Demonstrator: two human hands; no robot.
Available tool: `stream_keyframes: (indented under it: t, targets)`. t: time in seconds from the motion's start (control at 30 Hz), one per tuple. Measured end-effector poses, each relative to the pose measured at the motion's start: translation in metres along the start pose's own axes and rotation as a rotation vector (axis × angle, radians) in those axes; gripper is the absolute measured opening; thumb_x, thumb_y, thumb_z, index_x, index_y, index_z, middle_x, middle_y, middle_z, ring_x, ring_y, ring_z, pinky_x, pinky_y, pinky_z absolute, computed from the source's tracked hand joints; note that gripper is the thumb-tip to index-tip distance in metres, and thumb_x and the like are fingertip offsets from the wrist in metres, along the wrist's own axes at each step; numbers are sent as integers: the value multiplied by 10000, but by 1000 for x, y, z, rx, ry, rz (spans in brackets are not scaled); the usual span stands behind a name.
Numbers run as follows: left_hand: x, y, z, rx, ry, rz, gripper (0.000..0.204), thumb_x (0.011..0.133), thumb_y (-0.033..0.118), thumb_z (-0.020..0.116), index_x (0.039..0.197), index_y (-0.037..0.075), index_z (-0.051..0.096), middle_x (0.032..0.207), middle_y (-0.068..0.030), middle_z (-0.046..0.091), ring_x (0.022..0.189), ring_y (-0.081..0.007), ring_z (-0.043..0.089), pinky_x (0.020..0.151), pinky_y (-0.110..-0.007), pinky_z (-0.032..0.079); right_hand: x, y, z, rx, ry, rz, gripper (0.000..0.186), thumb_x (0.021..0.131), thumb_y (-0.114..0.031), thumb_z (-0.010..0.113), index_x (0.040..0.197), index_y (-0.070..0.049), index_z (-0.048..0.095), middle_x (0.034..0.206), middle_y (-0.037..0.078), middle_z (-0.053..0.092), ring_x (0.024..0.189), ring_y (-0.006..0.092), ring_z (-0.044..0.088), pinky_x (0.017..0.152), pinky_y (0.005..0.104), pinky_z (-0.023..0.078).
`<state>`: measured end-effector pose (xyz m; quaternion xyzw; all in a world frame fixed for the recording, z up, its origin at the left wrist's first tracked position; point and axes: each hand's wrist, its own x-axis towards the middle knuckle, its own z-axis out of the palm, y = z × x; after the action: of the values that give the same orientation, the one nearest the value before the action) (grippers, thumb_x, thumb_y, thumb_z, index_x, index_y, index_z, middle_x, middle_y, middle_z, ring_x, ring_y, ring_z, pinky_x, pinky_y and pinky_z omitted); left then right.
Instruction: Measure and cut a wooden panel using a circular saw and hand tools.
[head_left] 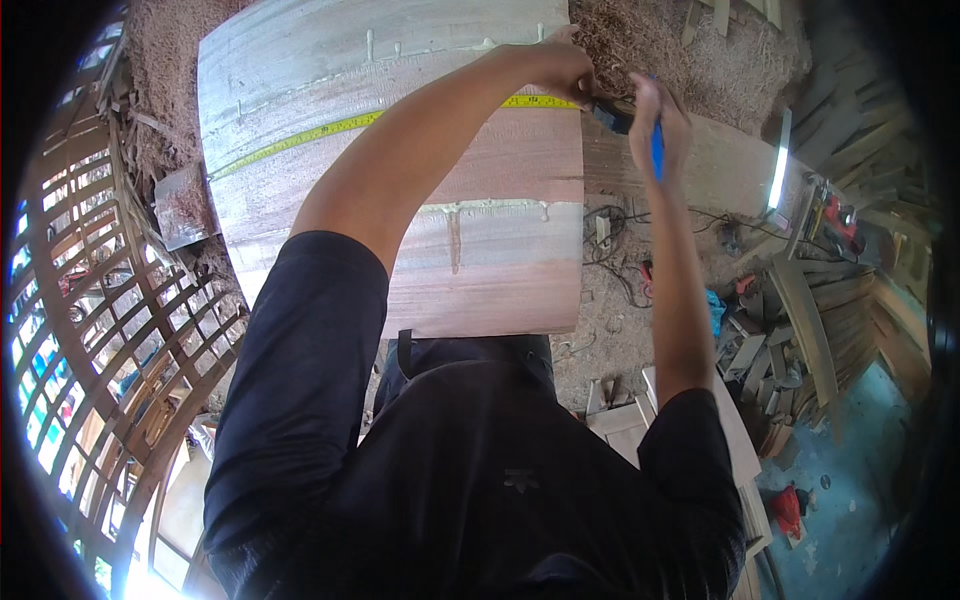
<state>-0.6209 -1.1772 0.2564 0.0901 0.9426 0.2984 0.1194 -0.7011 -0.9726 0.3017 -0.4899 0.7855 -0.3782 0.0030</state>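
Note:
A wide glued-up wooden panel lies in front of me, with a yellow tape measure blade stretched across it from left to right. My left hand reaches across to the panel's right edge and presses down on the tape's end, next to the dark tape case. Just to its right, my right hand grips a blue pencil that points down at the panel's right edge. My dark sleeves and shirt fill the lower part of the view.
Sawdust and wood shavings cover the ground beyond the panel. A lattice of wooden slats stands at the left. Scrap boards, cables and red tools lie at the right, with a lit tube lamp.

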Motion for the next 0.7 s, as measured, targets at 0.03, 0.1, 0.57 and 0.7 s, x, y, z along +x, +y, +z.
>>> stream_keyframes:
  t: [0.03, 0.1, 0.57, 0.7]
  targets:
    - [2, 1, 1, -4, 0, 5, 340, 872, 495, 720, 992, 193, 820, 905, -92, 760, 1101, -264, 668, 1248, -562, 105, -9, -13, -6, -17, 89, 26, 279, 1002, -289, 625, 1004, -25, 718, 856, 109, 727, 773, 216, 713, 702, 332, 554]
    - [1, 4, 2, 23, 38, -36, 327, 849, 467, 737, 996, 186, 817, 902, -74, 757, 1115, -243, 657, 1250, -561, 89, -39, -40, 3, 237, 114, 205, 243, 998, -241, 628, 1014, -12, 706, 859, 111, 728, 773, 189, 712, 673, 314, 552]
    - [6, 5, 4, 24, 30, -76, 312, 819, 435, 730, 1017, 211, 818, 1040, -61, 760, 1182, -248, 630, 1205, -533, 164, -78, -44, 83, 170, 222, 380, 198, 851, -79, 790, 877, -30, 600, 760, 85, 728, 683, 92, 686, 647, 264, 548]
    - [21, -8, 17, 80, 54, -17, 310, 816, 414, 693, 1052, 253, 814, 1037, -32, 780, 1185, -223, 643, 1219, -570, 109, -72, -43, 84, 156, 288, 299, 238, 824, -78, 795, 862, -56, 561, 712, 107, 691, 634, 150, 696, 627, 298, 549]
